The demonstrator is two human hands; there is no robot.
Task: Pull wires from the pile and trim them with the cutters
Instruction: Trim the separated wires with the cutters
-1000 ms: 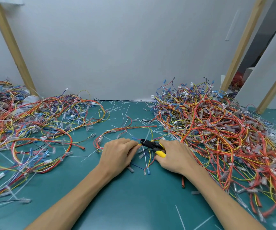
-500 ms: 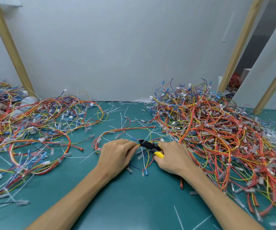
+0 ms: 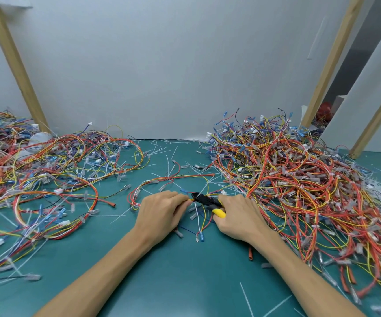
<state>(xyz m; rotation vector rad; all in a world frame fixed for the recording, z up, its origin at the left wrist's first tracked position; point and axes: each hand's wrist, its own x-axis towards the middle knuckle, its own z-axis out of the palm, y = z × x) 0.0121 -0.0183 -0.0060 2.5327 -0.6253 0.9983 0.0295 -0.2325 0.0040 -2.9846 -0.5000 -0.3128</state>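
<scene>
A big tangled pile of red, orange, yellow and blue wires [image 3: 299, 184] covers the right of the green mat. In the middle, my right hand [image 3: 239, 216] grips black cutters with yellow handles [image 3: 207, 201], jaws pointing left. My left hand [image 3: 159, 211] pinches a small wire bundle [image 3: 162, 181] right at the cutter jaws. Loose ends of that bundle with blue and clear terminals [image 3: 199, 236] hang down between my hands. The bundle loops away behind my left hand.
A second spread of wires [image 3: 47, 179] fills the left side of the green mat [image 3: 185, 282]. Cut white cable ties [image 3: 159, 152] litter the middle. A white wall stands behind, with slanted wooden posts [image 3: 17, 69] on both sides.
Both hands stay together at the same spot; only the camera view has shifted slightly.
</scene>
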